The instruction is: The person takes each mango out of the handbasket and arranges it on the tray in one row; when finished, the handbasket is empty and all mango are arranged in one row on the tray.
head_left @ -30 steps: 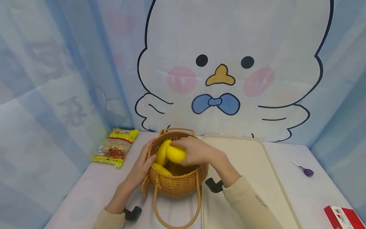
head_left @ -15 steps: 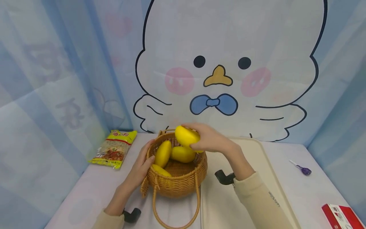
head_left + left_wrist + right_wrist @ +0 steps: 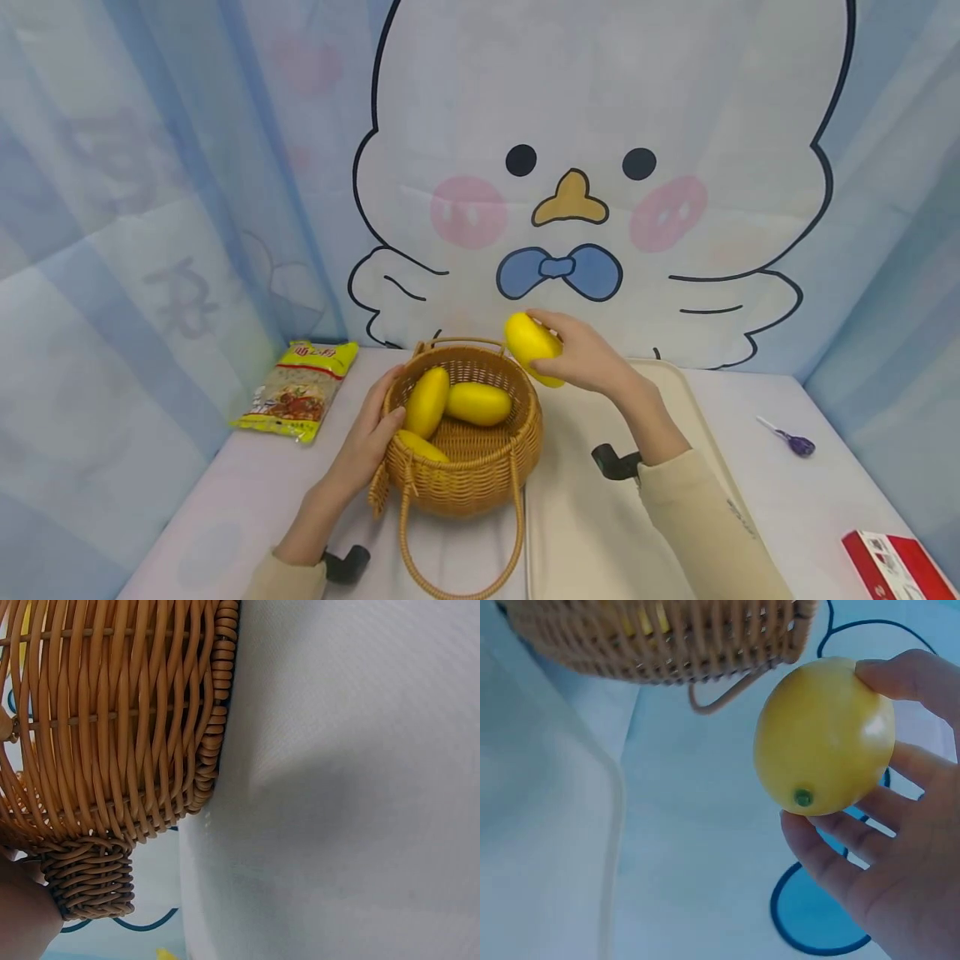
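Observation:
My right hand (image 3: 587, 357) holds a yellow mango (image 3: 529, 345) between thumb and fingers, just past the right rim of a woven wicker basket (image 3: 465, 487). In the right wrist view, the green stem end of this mango (image 3: 823, 739) faces the camera. Three more mangoes (image 3: 480, 404) lie inside the basket, toward its left and back. With fingers outside and thumb over the rim, my left hand (image 3: 373, 427) grips the basket's left side. The left wrist view shows mostly the basket's outer wall (image 3: 112, 712), with only a bit of that hand at the lower left.
A cream tray (image 3: 592, 525) lies right of the basket, under the right forearm. At the back left is a yellow food packet (image 3: 303, 387). A purple lollipop (image 3: 799, 447) and a red-and-white box (image 3: 892, 567) lie at the right. The basket handle (image 3: 408, 554) hangs toward me.
The right hand has lifted a mango out of the basket and carried it right, past the rim. The left hand stays on the basket's left side.

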### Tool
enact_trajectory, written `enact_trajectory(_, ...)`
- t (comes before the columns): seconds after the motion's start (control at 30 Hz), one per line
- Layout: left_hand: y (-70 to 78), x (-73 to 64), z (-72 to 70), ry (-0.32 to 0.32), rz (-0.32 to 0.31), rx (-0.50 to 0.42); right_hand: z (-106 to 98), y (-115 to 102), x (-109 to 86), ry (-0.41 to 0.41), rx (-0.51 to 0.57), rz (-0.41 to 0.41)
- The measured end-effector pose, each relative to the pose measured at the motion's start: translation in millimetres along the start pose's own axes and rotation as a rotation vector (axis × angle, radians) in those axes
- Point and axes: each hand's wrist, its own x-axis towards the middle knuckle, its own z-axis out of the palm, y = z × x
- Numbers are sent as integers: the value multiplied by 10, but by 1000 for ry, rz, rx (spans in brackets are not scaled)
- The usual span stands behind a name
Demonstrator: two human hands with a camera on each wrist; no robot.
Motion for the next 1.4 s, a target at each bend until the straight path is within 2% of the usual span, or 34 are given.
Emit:
enact_trajectory(0.2,0,-9,-1,8,6,-6,97,218,0,38,-15,79)
enact_trajectory(0.53,-16,-19,9,14,-7,-7,379,615,-8,8,-70,209)
enact_trajectory(0.77,-36,-13,15,15,-7,-7,543,826,-19,14,-39,294)
enact_trajectory(1.03,-33,8,27,13,5,-1,683,916,-10,20,-58,315)
enact_trajectory(1.4,-11,10,10,20,9,2,738,893,14,29,-61,365)
